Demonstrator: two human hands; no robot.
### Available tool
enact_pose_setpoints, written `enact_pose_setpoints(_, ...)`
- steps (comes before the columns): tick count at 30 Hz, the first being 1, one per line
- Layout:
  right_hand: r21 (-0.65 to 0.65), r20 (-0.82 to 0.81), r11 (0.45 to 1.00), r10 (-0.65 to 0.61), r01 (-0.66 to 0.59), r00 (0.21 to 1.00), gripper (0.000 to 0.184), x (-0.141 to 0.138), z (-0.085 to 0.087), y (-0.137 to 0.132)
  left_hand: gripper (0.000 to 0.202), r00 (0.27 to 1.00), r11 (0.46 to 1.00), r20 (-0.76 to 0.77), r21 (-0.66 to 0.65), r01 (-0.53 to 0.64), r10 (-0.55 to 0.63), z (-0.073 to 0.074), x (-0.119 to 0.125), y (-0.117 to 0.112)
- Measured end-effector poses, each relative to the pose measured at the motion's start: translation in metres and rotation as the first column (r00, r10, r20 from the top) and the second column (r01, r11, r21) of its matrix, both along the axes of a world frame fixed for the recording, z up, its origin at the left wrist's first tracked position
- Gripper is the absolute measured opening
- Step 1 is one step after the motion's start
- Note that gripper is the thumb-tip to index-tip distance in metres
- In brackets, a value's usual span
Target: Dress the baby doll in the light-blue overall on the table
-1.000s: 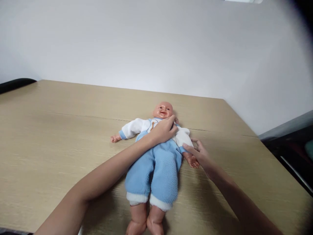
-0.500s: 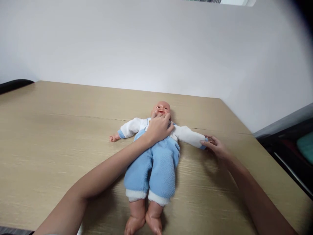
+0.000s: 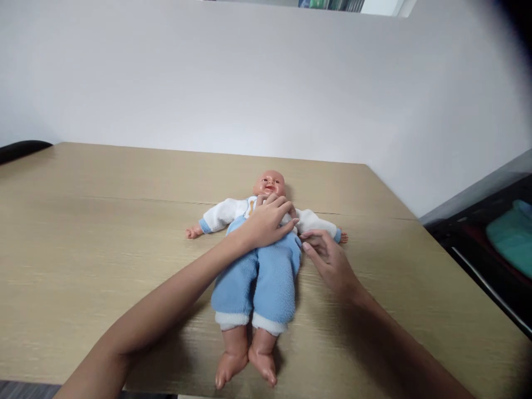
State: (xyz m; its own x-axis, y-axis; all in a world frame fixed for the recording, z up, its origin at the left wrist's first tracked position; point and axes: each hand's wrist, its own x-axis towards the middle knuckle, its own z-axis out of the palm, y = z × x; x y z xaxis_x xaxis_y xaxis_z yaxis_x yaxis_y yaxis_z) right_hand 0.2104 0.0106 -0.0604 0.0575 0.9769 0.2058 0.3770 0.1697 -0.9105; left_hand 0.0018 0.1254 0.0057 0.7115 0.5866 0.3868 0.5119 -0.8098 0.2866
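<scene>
Black curved object (image 3: 25,149), one: at the far left edge of the bench; too little shows to name it. Grey floor (image 3: 20,390): a strip at lower left. Bench (image 3: 91,266): pale wood-grain top, crossed from side to side by one thin seam. White wall (image 3: 166,72): plain, rising past the far edge. Left forearm (image 3: 162,299): bare, slanting over the doll's trousers.

Baby doll (image 3: 276,282), one: on its back, mid-bench, head toward the wall, bare feet toward the near edge, arms out to both sides. Dressed in white fleecy sleeves with light blue cuffs, an orange-brown mark on the chest, and light blue fleecy trousers with white hems. Left hand (image 3: 270,223): laid palm down across the doll's chest, just below the chin, digits slightly bent and a little apart, nothing pinched that shows.

Window opening (image 3: 332,4): cut off at the top, with blue and green items in it, too small to name. Right hand (image 3: 328,260): beside the doll's waist, below its outstretched sleeve; thumb and forefinger curved toward each other with a narrow gap; whether the tips touch the clothing cannot be told. Right forearm (image 3: 394,338): bare, reaching in from lower right. Teal cloth (image 3: 511,235): at the right edge, on a dark piece of furniture (image 3: 461,249) beside the bench.
</scene>
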Motion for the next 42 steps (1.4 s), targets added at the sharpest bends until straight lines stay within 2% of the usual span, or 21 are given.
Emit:
enact_pose_setpoints(1,-0.070,-0.083,0.994,0.077,-0.083,0.994,0.028,-0.005,-0.004,0.001,0.025,1.000,1.000,-0.009,-0.010,0.006,-0.006,-0.002,0.000,0.001)
enact_pose_setpoints(3,-0.127,-0.159,0.976,0.155,-0.176,0.975,0.030,-0.008,-0.010,0.006,0.026,1.000,0.999,-0.024,-0.028,0.016,-0.016,-0.006,0.001,0.003)
enact_pose_setpoints(8,-0.156,-0.132,0.948,0.257,-0.276,0.957,0.038,0.000,-0.007,0.021,0.033,0.996,0.997,-0.058,-0.030,0.064,-0.066,-0.013,0.002,0.005)
enact_pose_setpoints(10,-0.189,-0.264,0.940,0.231,-0.285,0.937,0.039,0.000,-0.003,0.024,0.033,0.995,0.996,-0.051,-0.035,0.087,-0.089,-0.014,0.002,0.005)
enact_pose_setpoints(12,-0.232,-0.446,0.929,0.161,-0.288,0.880,0.038,-0.002,-0.001,0.026,0.032,0.993,0.993,-0.040,-0.051,0.108,-0.110,-0.014,0.002,0.004)
enact_pose_setpoints(14,-0.271,-0.533,0.920,0.102,-0.284,0.840,0.037,-0.005,-0.002,0.028,0.032,0.990,0.987,-0.029,-0.088,0.136,-0.139,-0.015,0.002,0.005)
enact_pose_setpoints(18,-0.300,-0.497,0.926,0.055,-0.231,0.866,0.039,-0.005,-0.010,0.035,0.035,0.989,0.966,0.003,-0.213,0.144,-0.147,-0.013,0.005,0.006)
enact_pose_setpoints(23,-0.183,-0.410,0.959,0.125,-0.216,0.904,0.039,-0.002,-0.016,0.034,0.027,0.992,0.930,0.037,-0.347,0.123,-0.118,-0.007,0.007,0.007)
enact_pose_setpoints(25,-0.164,-0.428,0.965,0.117,-0.204,0.896,0.040,-0.003,-0.014,0.030,0.024,0.992,0.911,0.044,-0.392,0.124,-0.116,-0.004,0.007,0.007)
enact_pose_setpoints(27,-0.212,-0.530,0.959,0.051,-0.190,0.847,0.043,-0.005,-0.011,0.027,0.026,0.993,0.899,0.054,-0.421,0.116,-0.103,-0.002,0.008,0.007)
enact_pose_setpoints(30,-0.290,-0.713,0.937,-0.077,-0.193,0.697,0.044,-0.008,-0.008,0.025,0.027,0.995,0.896,0.053,-0.433,0.100,-0.086,0.000,0.009,0.006)
enact_pose_setpoints(32,-0.305,-0.774,0.934,-0.132,-0.183,0.619,0.042,-0.009,-0.009,0.026,0.026,0.995,0.896,0.050,-0.433,0.099,-0.086,0.000,0.011,0.006)
enact_pose_setpoints(34,-0.304,-0.796,0.939,-0.159,-0.159,0.585,0.043,-0.010,-0.012,0.027,0.025,0.995,0.897,0.051,-0.431,0.100,-0.087,0.000,0.011,0.006)
enact_pose_setpoints(37,-0.295,-0.768,0.950,-0.169,-0.106,0.618,0.046,-0.011,-0.017,0.027,0.024,0.995,0.908,0.049,-0.406,0.103,-0.091,-0.002,0.011,0.006)
enact_pose_setpoints(42,-0.193,-0.574,0.981,-0.130,0.021,0.809,0.046,-0.013,-0.027,0.026,0.023,0.995,0.939,0.055,-0.330,0.097,-0.084,-0.009,0.012,0.004)
